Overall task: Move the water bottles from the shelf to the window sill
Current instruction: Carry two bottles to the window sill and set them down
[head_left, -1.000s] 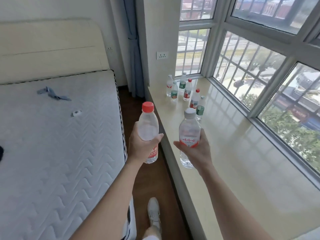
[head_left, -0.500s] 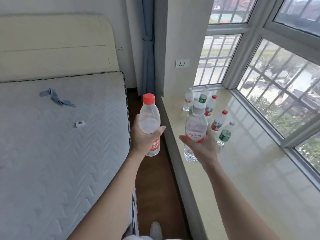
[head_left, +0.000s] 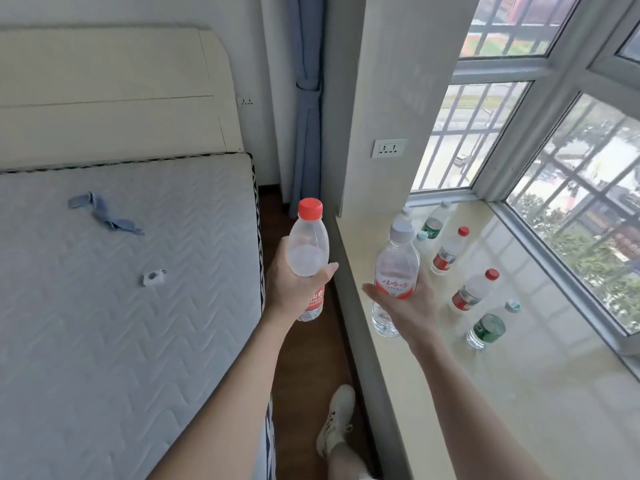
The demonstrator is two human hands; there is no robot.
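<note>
Nearest me, a white lace-up shoe (head_left: 336, 417) stands on the dark wooden floor (head_left: 311, 368) between the bed and the sill. My left grip (head_left: 294, 289) is wrapped round the lower half of a clear plastic water bottle with a red cap and red label (head_left: 309, 251), held upright over that strip of floor. My right grip (head_left: 412, 313) is curled round a clear plastic water bottle with a grey cap and red label (head_left: 396, 268), also upright, its base above the near edge of the glossy cream window sill (head_left: 519, 393).

Further along the sill stands a row of bottles: a green-labelled clear bottle (head_left: 486, 329) nearest, then two red-capped, red-labelled ones (head_left: 472, 292) (head_left: 448, 251), then another green-labelled one (head_left: 434, 221) by the far window frame. More stand behind the bottle I hold, partly hidden.

To the left lies the quilted grey mattress (head_left: 121, 323), with a blue fabric strap (head_left: 104, 216) and a small white object (head_left: 154, 277) on it. Beyond are the cream headboard (head_left: 104, 98), a tied blue curtain (head_left: 306, 98) and a white wall socket (head_left: 389, 148).
</note>
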